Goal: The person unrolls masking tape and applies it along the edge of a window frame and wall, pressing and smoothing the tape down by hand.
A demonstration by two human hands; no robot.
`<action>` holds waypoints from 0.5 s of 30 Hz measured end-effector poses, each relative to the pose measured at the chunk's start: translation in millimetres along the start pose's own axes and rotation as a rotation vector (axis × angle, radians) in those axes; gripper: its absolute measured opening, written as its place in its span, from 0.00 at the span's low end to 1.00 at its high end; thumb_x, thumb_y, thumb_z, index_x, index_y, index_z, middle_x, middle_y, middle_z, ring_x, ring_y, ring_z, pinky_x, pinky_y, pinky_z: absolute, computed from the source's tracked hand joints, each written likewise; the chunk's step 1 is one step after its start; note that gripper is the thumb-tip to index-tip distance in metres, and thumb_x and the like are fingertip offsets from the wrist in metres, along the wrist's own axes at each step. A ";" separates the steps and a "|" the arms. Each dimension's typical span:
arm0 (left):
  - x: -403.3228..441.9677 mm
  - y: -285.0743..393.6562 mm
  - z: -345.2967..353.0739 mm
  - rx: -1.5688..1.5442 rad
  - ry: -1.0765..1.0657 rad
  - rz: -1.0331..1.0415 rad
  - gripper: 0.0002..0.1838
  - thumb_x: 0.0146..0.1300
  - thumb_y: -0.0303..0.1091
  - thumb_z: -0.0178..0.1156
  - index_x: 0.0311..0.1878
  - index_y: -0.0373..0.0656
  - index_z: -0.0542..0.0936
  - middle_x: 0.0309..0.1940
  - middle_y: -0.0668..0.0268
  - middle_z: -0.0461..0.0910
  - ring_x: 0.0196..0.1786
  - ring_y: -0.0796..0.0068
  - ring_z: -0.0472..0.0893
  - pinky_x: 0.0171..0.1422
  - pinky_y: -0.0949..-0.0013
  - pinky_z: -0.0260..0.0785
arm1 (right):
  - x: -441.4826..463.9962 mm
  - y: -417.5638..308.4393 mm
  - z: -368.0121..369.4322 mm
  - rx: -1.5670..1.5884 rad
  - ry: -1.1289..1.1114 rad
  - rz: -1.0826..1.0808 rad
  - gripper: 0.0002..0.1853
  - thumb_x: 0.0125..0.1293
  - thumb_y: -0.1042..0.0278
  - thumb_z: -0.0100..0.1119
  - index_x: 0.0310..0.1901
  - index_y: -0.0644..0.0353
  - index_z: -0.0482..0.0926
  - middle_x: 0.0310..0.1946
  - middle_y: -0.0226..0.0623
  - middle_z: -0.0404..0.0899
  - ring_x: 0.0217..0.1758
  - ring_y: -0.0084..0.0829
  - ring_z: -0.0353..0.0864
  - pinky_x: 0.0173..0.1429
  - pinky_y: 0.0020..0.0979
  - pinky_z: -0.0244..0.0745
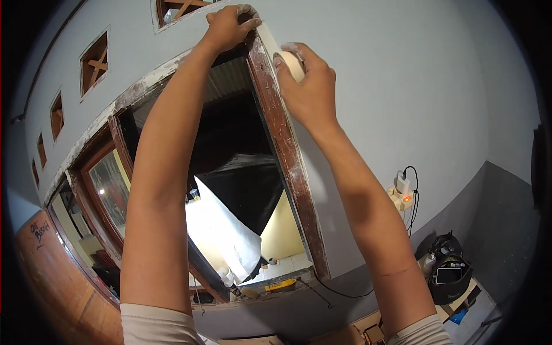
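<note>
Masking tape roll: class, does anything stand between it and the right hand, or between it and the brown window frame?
Nothing separates the right hand from the masking tape roll: it grips it. Towards the brown window frame, only the hand's own thumb and a pale strip show; no other obstacle is visible.

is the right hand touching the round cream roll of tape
Touching: the head view shows the right hand gripping the round cream roll of tape between thumb and fingers.
</note>
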State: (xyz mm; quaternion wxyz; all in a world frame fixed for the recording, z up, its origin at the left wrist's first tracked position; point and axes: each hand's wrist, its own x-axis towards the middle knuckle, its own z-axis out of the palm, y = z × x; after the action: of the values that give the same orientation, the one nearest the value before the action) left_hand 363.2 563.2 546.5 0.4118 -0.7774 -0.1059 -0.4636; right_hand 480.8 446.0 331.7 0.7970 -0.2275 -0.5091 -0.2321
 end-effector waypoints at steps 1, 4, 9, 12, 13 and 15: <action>0.8 -1.4 3.7 -0.024 0.043 0.029 0.18 0.70 0.53 0.70 0.53 0.50 0.90 0.46 0.62 0.92 0.53 0.57 0.88 0.69 0.52 0.60 | 1.6 0.8 1.1 0.000 0.005 -0.008 0.17 0.70 0.66 0.66 0.57 0.66 0.85 0.43 0.59 0.90 0.48 0.57 0.92 0.56 0.46 0.85; 1.4 -5.7 12.2 -0.063 0.117 0.062 0.15 0.69 0.51 0.70 0.48 0.52 0.91 0.41 0.65 0.92 0.49 0.60 0.88 0.64 0.51 0.58 | 0.8 1.7 5.3 -0.049 0.000 -0.019 0.18 0.70 0.66 0.66 0.57 0.66 0.84 0.41 0.60 0.90 0.45 0.58 0.92 0.54 0.48 0.86; -0.2 0.5 4.6 -0.156 0.023 -0.031 0.16 0.72 0.47 0.71 0.51 0.46 0.90 0.41 0.65 0.92 0.43 0.70 0.88 0.59 0.62 0.76 | -1.8 2.0 8.5 -0.072 -0.021 -0.003 0.18 0.70 0.66 0.66 0.58 0.65 0.84 0.36 0.59 0.89 0.41 0.57 0.92 0.52 0.49 0.85; -3.4 5.0 0.2 -0.206 -0.021 -0.085 0.14 0.72 0.44 0.71 0.50 0.44 0.89 0.38 0.67 0.91 0.37 0.77 0.85 0.51 0.66 0.79 | -2.5 2.5 9.4 -0.073 -0.022 0.006 0.19 0.69 0.66 0.67 0.58 0.66 0.84 0.35 0.59 0.89 0.40 0.56 0.92 0.52 0.48 0.85; -3.3 1.8 2.4 -0.198 0.009 -0.035 0.14 0.72 0.45 0.71 0.50 0.45 0.89 0.38 0.66 0.91 0.37 0.76 0.85 0.52 0.66 0.78 | -3.2 3.2 9.8 -0.072 -0.022 0.010 0.19 0.69 0.66 0.67 0.58 0.66 0.84 0.35 0.59 0.89 0.40 0.56 0.92 0.52 0.48 0.85; -0.4 -1.4 6.6 -0.192 0.041 0.018 0.14 0.72 0.45 0.71 0.50 0.45 0.89 0.38 0.66 0.91 0.37 0.76 0.86 0.53 0.65 0.78 | -2.7 4.5 9.1 -0.093 -0.014 -0.001 0.19 0.69 0.67 0.67 0.58 0.66 0.84 0.35 0.59 0.89 0.39 0.56 0.92 0.52 0.48 0.85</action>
State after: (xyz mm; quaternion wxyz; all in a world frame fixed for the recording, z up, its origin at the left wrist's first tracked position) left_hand 366.3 569.1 545.4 0.3415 -0.8047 -0.0454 -0.4835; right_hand 476.1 455.3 332.1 0.7819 -0.2656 -0.5035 -0.2542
